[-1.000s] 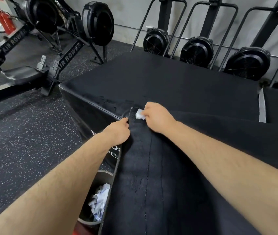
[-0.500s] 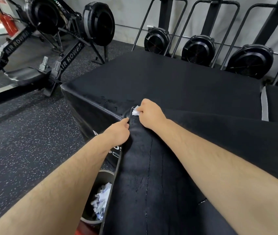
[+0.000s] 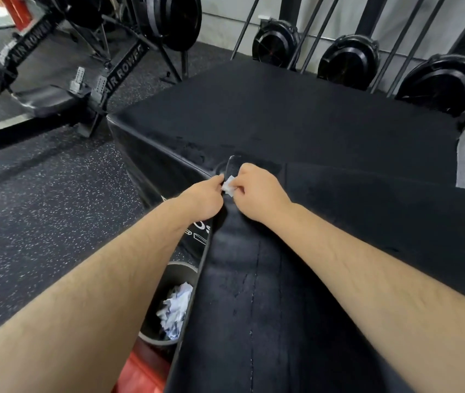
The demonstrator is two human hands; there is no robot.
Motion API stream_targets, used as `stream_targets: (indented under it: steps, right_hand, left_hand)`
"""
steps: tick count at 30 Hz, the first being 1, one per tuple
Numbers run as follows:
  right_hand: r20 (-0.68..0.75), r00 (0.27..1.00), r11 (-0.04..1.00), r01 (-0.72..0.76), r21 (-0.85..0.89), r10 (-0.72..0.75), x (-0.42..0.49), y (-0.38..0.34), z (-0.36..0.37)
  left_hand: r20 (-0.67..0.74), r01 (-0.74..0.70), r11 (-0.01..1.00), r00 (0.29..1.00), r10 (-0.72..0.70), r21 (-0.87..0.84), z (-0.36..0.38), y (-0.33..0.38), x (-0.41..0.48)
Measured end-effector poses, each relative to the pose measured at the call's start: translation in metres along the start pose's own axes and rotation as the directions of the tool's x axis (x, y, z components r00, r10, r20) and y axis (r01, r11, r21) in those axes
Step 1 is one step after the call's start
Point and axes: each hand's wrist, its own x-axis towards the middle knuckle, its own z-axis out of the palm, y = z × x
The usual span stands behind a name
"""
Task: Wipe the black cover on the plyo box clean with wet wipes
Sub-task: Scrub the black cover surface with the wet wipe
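Now the right hand (image 3: 258, 191) has drawn the wet wipe (image 3: 229, 189) back from the flap's tip, fingers pinching it against the black cover (image 3: 254, 293) at the near-left edge of the plyo box (image 3: 282, 114). The left hand (image 3: 204, 199) still pinches the fold there, so the edge wiping is probably mid-stroke.

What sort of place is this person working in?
Most likely a gym: rowing machines marked AIR ROWER, more rowers stood on end behind, a plyo box and a speckled rubber floor.
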Motion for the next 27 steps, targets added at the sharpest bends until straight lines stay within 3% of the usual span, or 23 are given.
stream_targets:
  steps: [4,9,14,16,19,24,27]
  right_hand:
    - [0.084,0.995,0.997,0.058,-0.046,-0.054,-0.01,-0.003,-0.001]
    - [-0.035,0.983,0.983,-0.181,0.034,0.182,0.022,0.011,-0.006]
    - [0.079,0.997,1.0,0.02,-0.007,-0.019,-0.017,-0.01,0.002]
    - [0.076,0.997,0.998,0.009,-0.069,-0.004,-0.012,-0.003,-0.005]
    - [-0.022,0.99,0.987,-0.14,-0.078,0.139,-0.003,0.006,-0.008]
    - [0.101,0.994,0.998,0.036,-0.047,-0.031,-0.045,-0.007,0.004]
    - [-0.034,0.988,0.986,-0.151,-0.075,0.149,-0.041,0.016,-0.008]
  left_hand:
    - [-0.008,-0.036,0.999,0.999,0.036,-0.008,0.004,0.003,-0.005]
    - [-0.168,-0.099,0.958,0.984,0.054,-0.269,0.022,-0.005,-0.027]
    - [-0.18,-0.105,0.925,0.983,0.04,-0.365,0.039,-0.018,-0.049]
    - [-0.168,-0.09,0.915,0.985,0.025,-0.393,0.043,-0.019,-0.054]
    - [-0.163,-0.073,0.903,0.987,0.003,-0.424,0.043,-0.016,-0.061]
    - [-0.181,-0.072,0.927,0.983,0.005,-0.367,0.049,-0.016,-0.07]
    - [-0.172,-0.119,0.927,0.983,0.06,-0.355,0.048,-0.014,-0.079]
